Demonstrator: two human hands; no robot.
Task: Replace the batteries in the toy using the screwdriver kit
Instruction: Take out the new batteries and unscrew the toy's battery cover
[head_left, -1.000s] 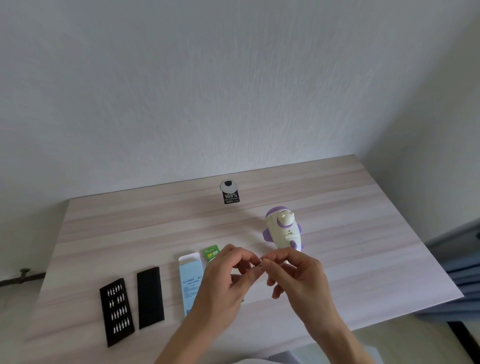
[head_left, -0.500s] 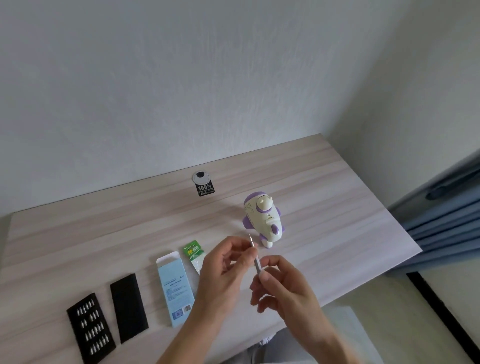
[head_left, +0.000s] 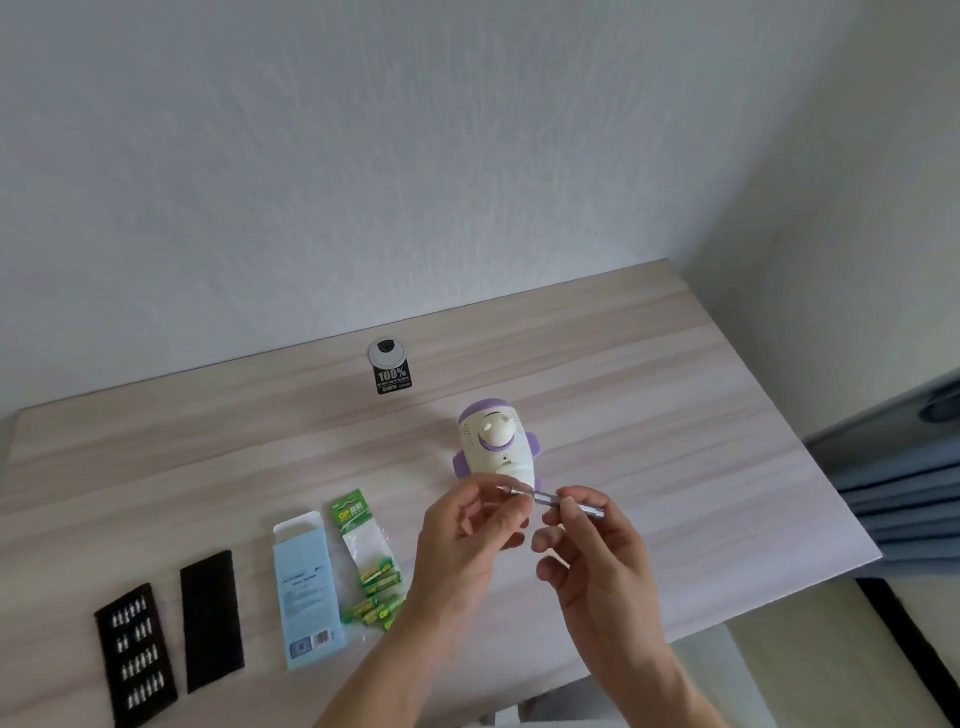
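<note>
A white and purple toy stands upright on the pale wooden table. Just in front of it, above the table, my right hand grips a slim silver screwdriver held almost level. My left hand pinches its bit end at the left tip. A green pack of batteries lies left of my hands, with several loose green cells at its lower end. The black bit tray with rows of silver bits sits at the front left.
A black foam pad and a light blue box lie between the bit tray and the batteries. A round cable grommet with a black label is at the table's back edge. A wall stands behind; blue curtains hang right.
The screwdriver has swung from nearly upright to almost level in front of the toy. My hands have risen a little toward the toy, and the camera has shifted so the battery pack now shows.
</note>
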